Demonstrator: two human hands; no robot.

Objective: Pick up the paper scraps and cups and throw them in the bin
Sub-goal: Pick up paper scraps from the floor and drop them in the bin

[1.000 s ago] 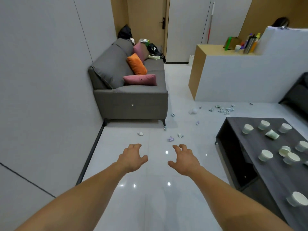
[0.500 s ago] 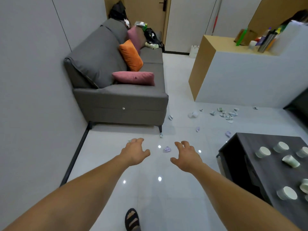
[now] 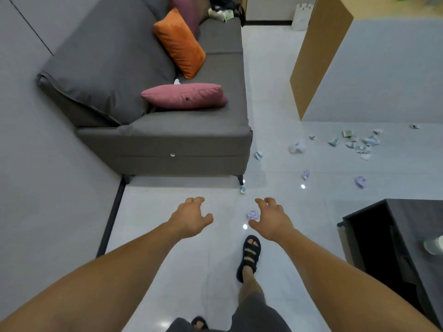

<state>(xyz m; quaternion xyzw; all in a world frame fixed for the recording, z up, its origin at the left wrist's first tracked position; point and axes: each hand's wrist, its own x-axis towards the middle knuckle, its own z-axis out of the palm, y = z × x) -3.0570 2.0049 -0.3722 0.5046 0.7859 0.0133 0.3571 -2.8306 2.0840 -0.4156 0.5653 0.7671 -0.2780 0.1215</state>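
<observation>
Glossy pale floor (image 3: 203, 271) spreads out from the grey sofa (image 3: 167, 130). Just off the sofa's near corner leg (image 3: 240, 180) lies a crumpled purple scrap (image 3: 253, 214), close beside my right hand (image 3: 272, 219); that and my left hand (image 3: 191, 218) hover with fingers (image 3: 263, 202) loosely curled, holding nothing. I'd stoop lower and pinch the scrap from above. More scraps (image 3: 359, 142) lie scattered right of the sofa; a dark bench (image 3: 407, 236) stands farther right.
</observation>
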